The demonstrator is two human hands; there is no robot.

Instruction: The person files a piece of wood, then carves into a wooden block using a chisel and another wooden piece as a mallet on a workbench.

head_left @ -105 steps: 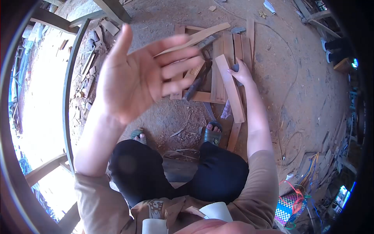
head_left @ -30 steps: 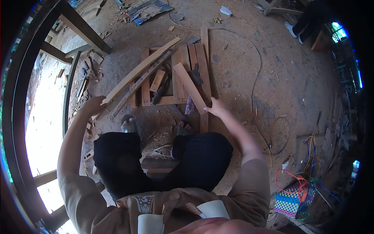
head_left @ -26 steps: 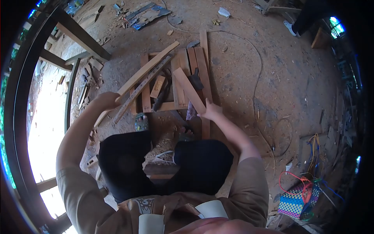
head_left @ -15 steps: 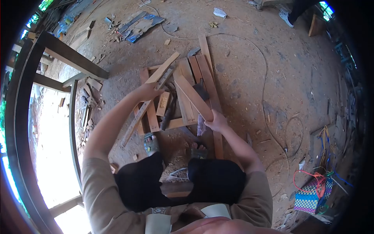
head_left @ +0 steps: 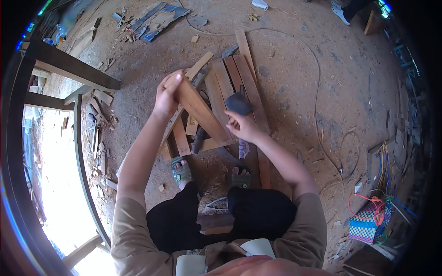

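Note:
My left hand (head_left: 169,92) is closed round the upper end of a short wooden board (head_left: 201,110), which slants down to the right over the stacked planks. Beside a dark, flat blade-like tool (head_left: 239,104), my right hand (head_left: 240,125) has its index finger extended and the others curled, with nothing seen in it. Under the held board are flat planks (head_left: 248,85) and a long pale strip (head_left: 200,64). A small wood block (head_left: 191,125) and a dark tool (head_left: 198,140) lie among the planks, close to my feet.
A dark wooden frame (head_left: 73,69) stands at the left, near wood scraps. A cable (head_left: 316,92) curves over the dirt floor at the right. A checkered woven basket (head_left: 363,227) is at the lower right. Another person's shoe (head_left: 340,12) shows at the upper right.
My left hand has left the pale strip and taken hold of the short board's upper end. My right hand has let go of the board's lower end and opened near the blade-like tool.

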